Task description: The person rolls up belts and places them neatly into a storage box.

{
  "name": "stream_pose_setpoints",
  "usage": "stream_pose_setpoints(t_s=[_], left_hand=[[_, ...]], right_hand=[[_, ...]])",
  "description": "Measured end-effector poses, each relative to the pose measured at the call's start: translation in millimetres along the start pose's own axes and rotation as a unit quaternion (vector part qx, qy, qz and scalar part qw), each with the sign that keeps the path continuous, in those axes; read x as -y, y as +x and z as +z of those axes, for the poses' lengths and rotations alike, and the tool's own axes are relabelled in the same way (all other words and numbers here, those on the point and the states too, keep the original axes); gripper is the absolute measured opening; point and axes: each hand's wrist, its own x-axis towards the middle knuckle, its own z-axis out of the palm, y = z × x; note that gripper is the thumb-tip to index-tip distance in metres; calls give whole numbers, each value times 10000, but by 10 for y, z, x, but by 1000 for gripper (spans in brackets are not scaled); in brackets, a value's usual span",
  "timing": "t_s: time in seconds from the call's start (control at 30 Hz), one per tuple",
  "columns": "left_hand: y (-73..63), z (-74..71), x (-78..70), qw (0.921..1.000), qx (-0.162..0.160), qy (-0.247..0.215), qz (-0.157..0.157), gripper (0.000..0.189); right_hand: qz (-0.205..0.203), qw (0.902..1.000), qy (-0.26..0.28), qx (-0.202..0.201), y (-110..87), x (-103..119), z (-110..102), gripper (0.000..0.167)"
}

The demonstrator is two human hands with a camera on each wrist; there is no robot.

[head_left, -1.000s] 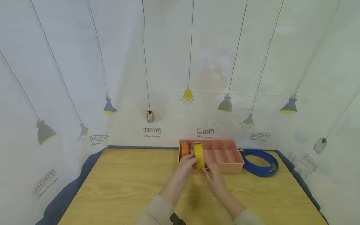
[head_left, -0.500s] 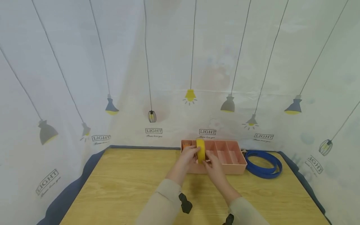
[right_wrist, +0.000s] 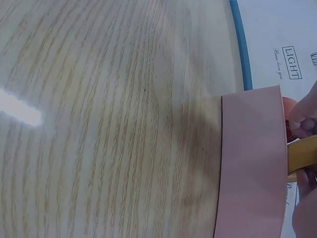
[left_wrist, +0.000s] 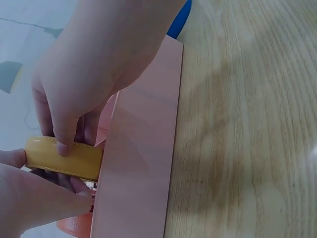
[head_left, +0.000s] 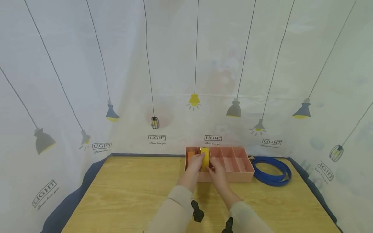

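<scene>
A rolled yellow belt [head_left: 205, 159] stands upright at the second compartment of the pink divided box [head_left: 230, 177], partly lowered between its walls. My left hand [head_left: 193, 166] holds the roll from the left side, thumb and fingers about it, as the left wrist view confirms. From the right, my right hand [head_left: 218, 173] pinches the same yellow belt [left_wrist: 64, 158], its thumb lying on the leather. A rolled orange belt [head_left: 191, 154] sits in the leftmost compartment, partly covered by my left hand. The roll's lower end is hidden by the front wall of the box.
Right of the box, a blue belt [head_left: 274, 181] lies loosely coiled on the wooden table [head_left: 131, 194]. Three compartments in the box's right part hold nothing visible. Behind the table's back edge hangs a white cloth [head_left: 175, 81] printed with lamps.
Both hands have shifted with the yellow belt over the second compartment, and the roll now sits lower in the box. The head view has moved slightly.
</scene>
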Motion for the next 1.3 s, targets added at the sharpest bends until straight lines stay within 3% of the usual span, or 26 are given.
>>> stream_pose_setpoints(t_s=[0.1, 0.17, 0.27, 0.33, 0.37, 0.5, 0.67, 0.93, 1.13, 1.3], left_hand=[[188, 7, 123, 9991, -280, 329, 26, 37], [386, 0, 257, 9988, -223, 438, 60, 31], [450, -4, 282, 9968, -62, 795, -61, 31], [403, -13, 243, 9942, 115, 1069, -64, 32], [295, -11, 162, 9918, 94, 1270, -145, 36], [127, -17, 115, 9841, 26, 1754, 267, 32], [73, 12, 152, 9720, -202, 2229, 711, 23], [68, 58, 190, 9617, -620, 2513, 905, 23], [39, 79, 191, 9569, -720, 2658, 919, 26], [5, 87, 194, 9638, -824, 2329, 1008, 32]], right_hand=[[43, 10000, 20, -17, 11, -44, 28, 38], [119, 9999, -5, -11, 12, -74, 35, 39], [213, 9997, -135, 21, 17, -121, 37, 40], [240, 9993, -290, 69, 22, -146, 42, 39], [259, 9989, -371, 101, 25, -155, 45, 39], [310, 9965, -765, 125, 43, -183, 62, 38], [642, 9907, -1202, 9, 38, -202, 80, 36], [1036, 9845, -1408, 145, 69, -114, 72, 36], [1084, 9815, -1559, 262, 87, -86, 42, 36], [984, 9832, -1526, 163, 82, -117, 17, 34]])
